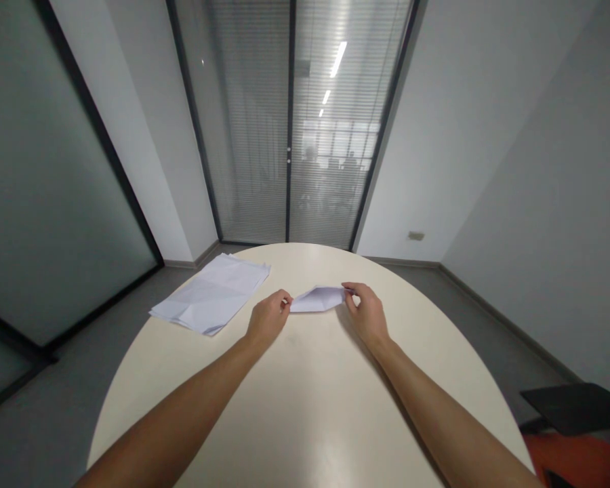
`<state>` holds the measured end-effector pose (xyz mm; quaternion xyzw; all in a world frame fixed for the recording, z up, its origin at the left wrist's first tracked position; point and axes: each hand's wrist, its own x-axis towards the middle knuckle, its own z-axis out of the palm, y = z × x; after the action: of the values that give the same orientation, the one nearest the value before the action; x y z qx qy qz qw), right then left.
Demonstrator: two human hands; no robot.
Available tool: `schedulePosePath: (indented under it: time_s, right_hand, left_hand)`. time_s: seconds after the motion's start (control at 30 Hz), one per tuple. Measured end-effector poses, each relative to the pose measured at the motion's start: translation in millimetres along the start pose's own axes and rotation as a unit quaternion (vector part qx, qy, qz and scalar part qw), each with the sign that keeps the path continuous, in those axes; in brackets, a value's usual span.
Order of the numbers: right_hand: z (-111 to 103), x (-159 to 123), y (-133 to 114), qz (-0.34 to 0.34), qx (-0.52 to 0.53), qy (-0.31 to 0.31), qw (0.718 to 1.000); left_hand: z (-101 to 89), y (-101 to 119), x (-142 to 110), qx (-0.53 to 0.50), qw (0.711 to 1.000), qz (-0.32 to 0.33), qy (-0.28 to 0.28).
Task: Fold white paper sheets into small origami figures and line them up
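Head view looks forward, down over the table (305, 386).

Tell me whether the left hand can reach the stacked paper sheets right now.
Likely yes: nothing visible stands between the left hand and the stacked paper sheets to its left, though it would probably first release the folded paper.

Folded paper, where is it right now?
In the head view, the folded paper is held between the left hand and right hand, just below centre, right of the paper stack.
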<state>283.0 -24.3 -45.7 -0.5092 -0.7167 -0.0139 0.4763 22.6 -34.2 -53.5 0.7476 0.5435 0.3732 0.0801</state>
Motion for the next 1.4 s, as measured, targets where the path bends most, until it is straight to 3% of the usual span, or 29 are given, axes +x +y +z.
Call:
schedulePosePath:
  time_s: [0.2, 0.4, 0.7, 0.9, 0.97, 1.2, 1.4]
  right_hand:
    - [-2, 0, -12, -0.072, 0.018, 0.005, 0.997]
    - [0, -2, -23, -0.147, 0.030, -0.009, 0.989]
    - [-1, -7, -31, -0.121, 0.042, -0.181, 0.975]
    - [-4, -11, -38, -0.167, 0.034, -0.271, 0.947]
    - [-5, -12, -39, -0.163, 0.030, -0.288, 0.943]
    - [0, -15, -33, -0.148, 0.055, -0.332, 0.930]
    - [3, -16, -29, -0.125, 0.067, -0.305, 0.942]
  left_hand:
    - [2.5, -1, 0, -0.025, 0.999, 0.016, 0.028]
    - [6.9, 0, -1, -0.131, 0.991, 0.005, -0.015]
    - [0.3, 8, -4, -0.042, 0.994, 0.041, -0.088]
    - [1.7, 7, -4, 0.005, 0.999, 0.045, -0.004]
    - [2.4, 7, -4, -0.013, 0.998, 0.069, -0.005]
    - [8.3, 3, -7, -0.025, 0.991, 0.100, -0.090]
    - [3.3, 6, -7, 0.001, 0.980, 0.159, -0.116]
